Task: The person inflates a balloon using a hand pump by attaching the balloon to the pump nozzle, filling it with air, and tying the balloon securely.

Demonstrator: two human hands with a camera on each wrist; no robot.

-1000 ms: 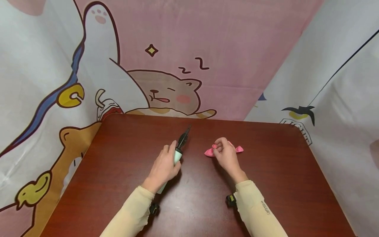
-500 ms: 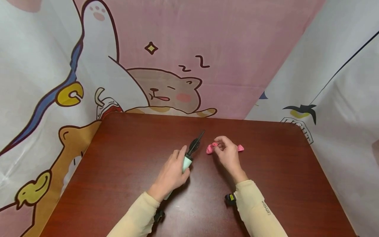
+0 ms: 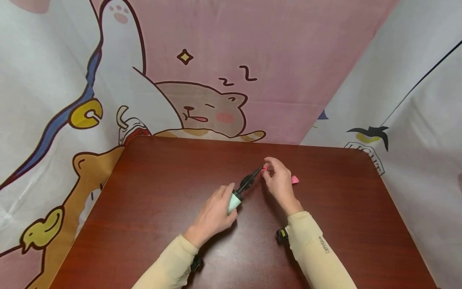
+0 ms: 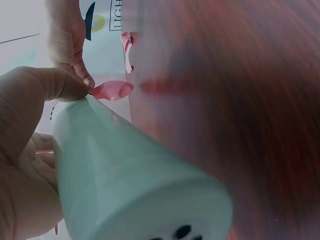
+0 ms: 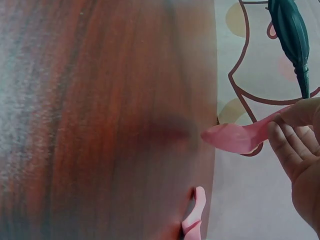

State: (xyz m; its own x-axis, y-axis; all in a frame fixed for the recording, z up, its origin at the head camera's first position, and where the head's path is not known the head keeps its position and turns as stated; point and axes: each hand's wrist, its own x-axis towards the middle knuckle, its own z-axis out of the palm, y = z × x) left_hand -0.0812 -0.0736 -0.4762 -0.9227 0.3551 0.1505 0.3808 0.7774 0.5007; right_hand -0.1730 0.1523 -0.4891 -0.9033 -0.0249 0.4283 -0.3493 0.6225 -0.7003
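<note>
Reddish-brown desk (image 3: 144,212) lies beneath. Left hand (image 3: 212,210) grips the pale-green balloon pump (image 3: 234,204); right hand (image 3: 280,182) pinches the pink balloon (image 5: 232,137) above it. Black nozzle (image 3: 247,183) reaches the balloon's mouth (image 3: 264,168), insertion unconfirmed; straight alignment and a steady pinch appear advisable.

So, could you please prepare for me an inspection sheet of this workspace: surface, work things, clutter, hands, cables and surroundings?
Surface: reddish-brown table, with a pale light reflection near its front.
Work things: pale green pump with black nozzle; pink balloon at the nozzle tip, whether fitted on is unclear; second pink balloon lying on the table.
Clutter: nothing seen.
Hands: left hand grips the pump; right hand pinches the pink balloon.
Cables: nothing seen.
Surroundings: cloth printed with cartoon animals, behind and beside the table.
</note>
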